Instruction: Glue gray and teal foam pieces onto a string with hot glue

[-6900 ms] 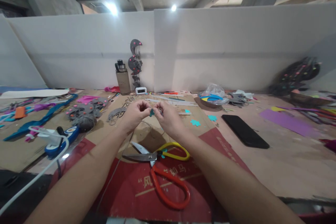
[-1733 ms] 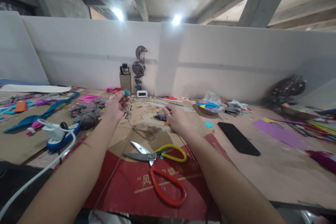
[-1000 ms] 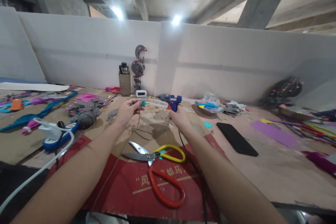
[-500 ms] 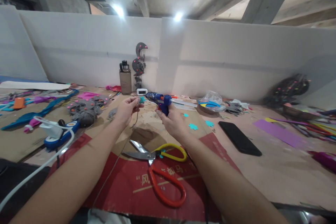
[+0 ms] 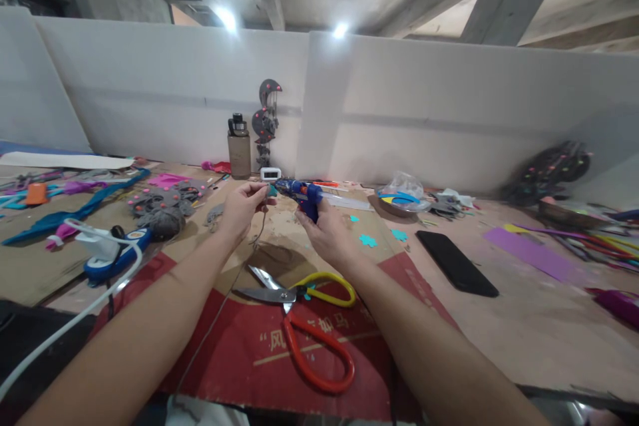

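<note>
My right hand [image 5: 325, 233] is closed round the grip of a blue glue gun [image 5: 301, 192], whose nozzle points left. The nozzle tip meets a small teal foam piece [image 5: 272, 190] pinched in the fingers of my left hand [image 5: 242, 208]. A thin dark wire [image 5: 258, 234] hangs from that piece down to the cardboard. Both hands are raised a little above the brown cardboard [image 5: 279, 249], just beyond the scissors.
Scissors with one yellow and one red handle [image 5: 304, 319] lie open on red printed card near me. A black phone [image 5: 456, 253] lies to the right, teal foam flowers [image 5: 368, 239] beside my right hand. A bottle [image 5: 239, 154], grey felt pieces [image 5: 164, 203] and a second glue gun [image 5: 112, 256] are left.
My right hand picked the blue glue gun up off the table and brought its nozzle to the teal piece. My left hand came back toward the middle with the piece.
</note>
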`<state>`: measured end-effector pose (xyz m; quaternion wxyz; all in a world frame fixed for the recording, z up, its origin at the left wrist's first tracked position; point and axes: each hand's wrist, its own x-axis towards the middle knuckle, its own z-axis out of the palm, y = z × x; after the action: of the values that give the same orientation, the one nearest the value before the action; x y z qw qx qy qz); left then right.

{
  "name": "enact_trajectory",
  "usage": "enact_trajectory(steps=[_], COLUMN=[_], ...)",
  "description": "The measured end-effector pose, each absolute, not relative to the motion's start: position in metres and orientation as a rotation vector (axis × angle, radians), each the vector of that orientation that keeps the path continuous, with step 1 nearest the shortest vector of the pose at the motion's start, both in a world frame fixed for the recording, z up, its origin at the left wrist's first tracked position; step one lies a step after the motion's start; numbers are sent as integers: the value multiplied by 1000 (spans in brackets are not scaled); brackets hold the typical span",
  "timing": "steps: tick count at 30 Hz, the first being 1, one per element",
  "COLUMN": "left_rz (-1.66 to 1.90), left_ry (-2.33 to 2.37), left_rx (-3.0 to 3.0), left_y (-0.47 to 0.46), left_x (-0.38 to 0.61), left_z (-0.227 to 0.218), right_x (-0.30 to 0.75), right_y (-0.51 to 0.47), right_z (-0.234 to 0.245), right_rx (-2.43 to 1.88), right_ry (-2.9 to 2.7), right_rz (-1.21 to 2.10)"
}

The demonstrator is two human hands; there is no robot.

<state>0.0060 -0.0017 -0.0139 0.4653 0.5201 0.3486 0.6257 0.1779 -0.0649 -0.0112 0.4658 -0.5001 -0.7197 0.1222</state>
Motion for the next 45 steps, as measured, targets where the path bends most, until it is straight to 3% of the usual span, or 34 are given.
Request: enact_trajectory(steps=[45], left_rz=[1597], left_ry=[844], left_rx=[1295], left_y=[-2], left_x=[5], left_z=[-12], right_x=[178], right_y=[-66], right_z=[-12], right_rx=[-1168], right_ry=[-1798], right_rz=[264])
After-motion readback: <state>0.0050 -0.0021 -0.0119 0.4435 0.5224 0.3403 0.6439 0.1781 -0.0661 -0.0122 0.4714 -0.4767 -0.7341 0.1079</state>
